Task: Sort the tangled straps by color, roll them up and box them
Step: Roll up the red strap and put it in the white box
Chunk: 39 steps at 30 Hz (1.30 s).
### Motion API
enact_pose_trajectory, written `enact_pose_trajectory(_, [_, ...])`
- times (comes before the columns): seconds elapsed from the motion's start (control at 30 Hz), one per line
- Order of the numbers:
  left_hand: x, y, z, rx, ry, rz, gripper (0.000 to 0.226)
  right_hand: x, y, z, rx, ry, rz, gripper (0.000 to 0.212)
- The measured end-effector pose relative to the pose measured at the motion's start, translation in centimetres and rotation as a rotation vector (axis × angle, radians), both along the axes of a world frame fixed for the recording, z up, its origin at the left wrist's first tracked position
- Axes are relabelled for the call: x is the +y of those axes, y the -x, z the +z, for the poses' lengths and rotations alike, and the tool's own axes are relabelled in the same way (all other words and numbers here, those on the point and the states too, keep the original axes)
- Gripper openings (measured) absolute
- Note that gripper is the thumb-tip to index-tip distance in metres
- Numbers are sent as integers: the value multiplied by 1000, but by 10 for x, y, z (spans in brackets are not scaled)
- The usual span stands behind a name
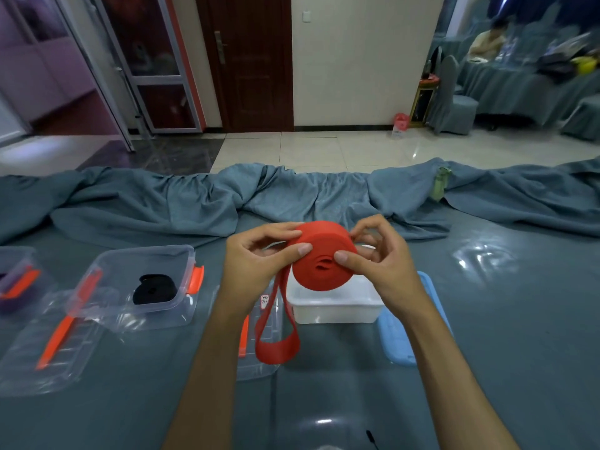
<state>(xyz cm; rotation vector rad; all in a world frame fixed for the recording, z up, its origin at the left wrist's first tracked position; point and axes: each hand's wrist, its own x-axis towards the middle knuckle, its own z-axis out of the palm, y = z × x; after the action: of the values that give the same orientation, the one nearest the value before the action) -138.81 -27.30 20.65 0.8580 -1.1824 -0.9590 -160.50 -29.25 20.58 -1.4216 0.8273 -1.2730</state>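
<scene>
The head camera looks down on a bench [487, 319] covered in grey-blue cloth, with the cloth bunched into a ridge along its far edge. Both hands are raised over the middle of it, holding a red strap roll [319, 258] between them. The left hand [256, 264] has its fingers curled over the roll's top left and its thumb pressed on the near face. The right hand [380, 258] pinches the roll from the other side, thumb on the face beside the coil's centre, fingers bent around the back. A loose tail of the red strap [276, 336] hangs down from the roll in a loop that ends above the bench.

Directly below the roll sits a white box [334, 306], open, with a light blue lid [399, 339] lying partly under its right side. Left of the hands stands a clear box [143, 287] with orange latches, holding a rolled black strap [154, 289]. A clear lid [48, 352] with an orange latch lies in front of it, and another clear lid [263, 345] lies behind the hanging loop. At the left edge a further clear box [16, 277] is only partly in view.
</scene>
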Motion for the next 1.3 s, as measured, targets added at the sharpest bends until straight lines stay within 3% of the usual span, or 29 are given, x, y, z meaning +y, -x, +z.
enact_pose_trajectory(0.17, [-3, -4, 1, -87, -9, -87, 46, -1, 1, -1, -102, 12, -66, 34])
enact_pose_trajectory(0.4, [-4, 4, -7, 47, 33, -9, 28, -2, 7, 5, -52, -8, -2, 42])
enact_pose_trajectory(0.53, [-6, -3, -6, -52, 62, -54, 36, -3, 7, 4, -151, -16, -57, 31])
enact_pose_trajectory(0.67, [-7, -2, -3, -46, 99, -7, 27, -4, 6, -2, -60, -23, 19, 37])
enact_pose_trajectory(0.9, [-5, -9, -3, -32, 14, -74, 30, -4, 3, -3, -156, -28, -2, 31])
enact_pose_trajectory(1.1, [-8, -13, 0, 45, 25, -38, 22, -3, -3, -3, -61, -51, 54, 50])
enact_pose_trajectory(1.2, [-7, -16, -5, 15, -20, -89, 35, -3, -2, 1, -115, -8, 10, 60])
enact_pose_trajectory(1.3, [-7, -19, -4, -38, -9, -97, 43, -1, -6, -3, -111, -15, 5, 42])
